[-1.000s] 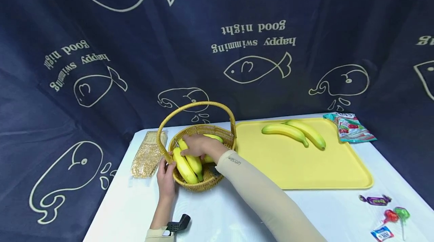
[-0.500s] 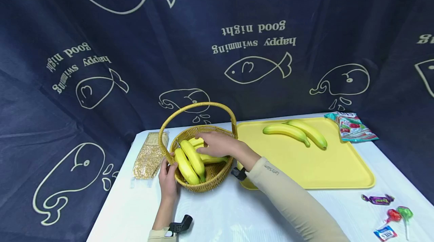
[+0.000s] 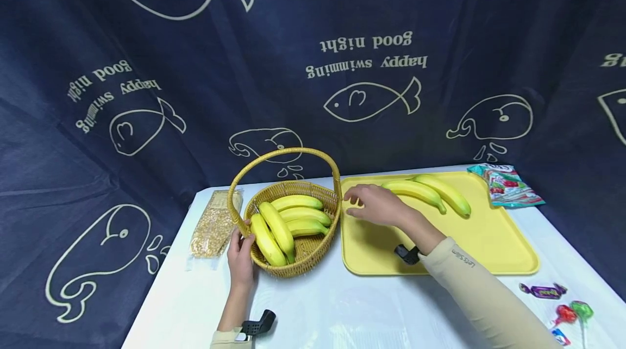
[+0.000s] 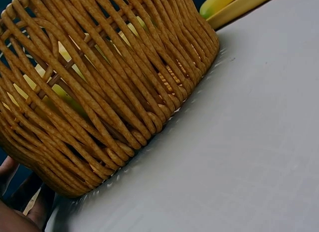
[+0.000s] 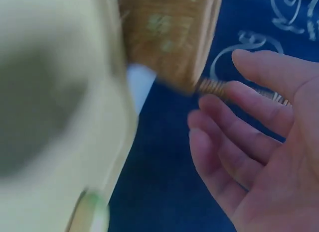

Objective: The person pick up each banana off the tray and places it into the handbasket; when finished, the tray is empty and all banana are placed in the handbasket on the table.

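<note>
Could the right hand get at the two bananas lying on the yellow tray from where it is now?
Probably yes. The right hand is open over the yellow tray, right beside the two bananas, and nothing lies between them.

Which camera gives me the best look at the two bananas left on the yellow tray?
The head view: both bananas lie in full on the tray, just beyond the right hand. The left wrist view catches only one tip; the right wrist view is too blurred to tell.
</note>
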Demonstrator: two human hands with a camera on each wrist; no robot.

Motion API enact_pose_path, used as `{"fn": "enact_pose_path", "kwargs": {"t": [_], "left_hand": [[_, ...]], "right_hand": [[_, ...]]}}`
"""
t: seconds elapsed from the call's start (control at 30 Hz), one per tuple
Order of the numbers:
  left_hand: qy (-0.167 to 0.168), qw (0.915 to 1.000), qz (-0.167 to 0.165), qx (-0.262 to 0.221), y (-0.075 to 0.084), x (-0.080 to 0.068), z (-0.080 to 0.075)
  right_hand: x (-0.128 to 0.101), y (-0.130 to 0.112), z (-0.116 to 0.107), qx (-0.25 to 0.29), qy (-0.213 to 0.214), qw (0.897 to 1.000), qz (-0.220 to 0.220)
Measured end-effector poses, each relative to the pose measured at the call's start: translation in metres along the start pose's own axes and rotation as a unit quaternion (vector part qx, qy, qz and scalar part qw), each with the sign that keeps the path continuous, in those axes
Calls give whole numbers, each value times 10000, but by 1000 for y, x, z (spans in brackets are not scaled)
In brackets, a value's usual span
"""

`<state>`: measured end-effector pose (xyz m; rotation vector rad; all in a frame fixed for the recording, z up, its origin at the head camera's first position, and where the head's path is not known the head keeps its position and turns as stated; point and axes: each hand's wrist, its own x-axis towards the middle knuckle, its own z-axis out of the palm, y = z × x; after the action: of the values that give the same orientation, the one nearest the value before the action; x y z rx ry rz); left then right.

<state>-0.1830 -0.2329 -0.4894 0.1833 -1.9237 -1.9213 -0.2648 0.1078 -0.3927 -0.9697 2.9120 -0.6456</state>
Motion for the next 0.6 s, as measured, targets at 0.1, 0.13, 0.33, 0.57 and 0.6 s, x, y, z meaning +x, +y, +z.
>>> {"fn": "enact_pose_path", "kwargs": {"t": [0.1,0.13,0.33,0.57,0.6], "left_hand": [[-15,10000,11,-9,0,1,-1],[-18,10000,11,-5,0,1,-1],[-28,10000,31,-45,1,2,-1],[31,9999,-13,-117,3,0,1],[38,9999,-8,-125,3,-1,1]], "right_hand": [[-9,25,-7,-199,137,9996,178],[-12,34,-10,-293,182,9991,260],[-29,75,-23,-1054,483,9877,1052],[-43,103,-17,-1250,-155,9771,1715],[-45,106,-15,-1238,-261,9767,1733]]}}
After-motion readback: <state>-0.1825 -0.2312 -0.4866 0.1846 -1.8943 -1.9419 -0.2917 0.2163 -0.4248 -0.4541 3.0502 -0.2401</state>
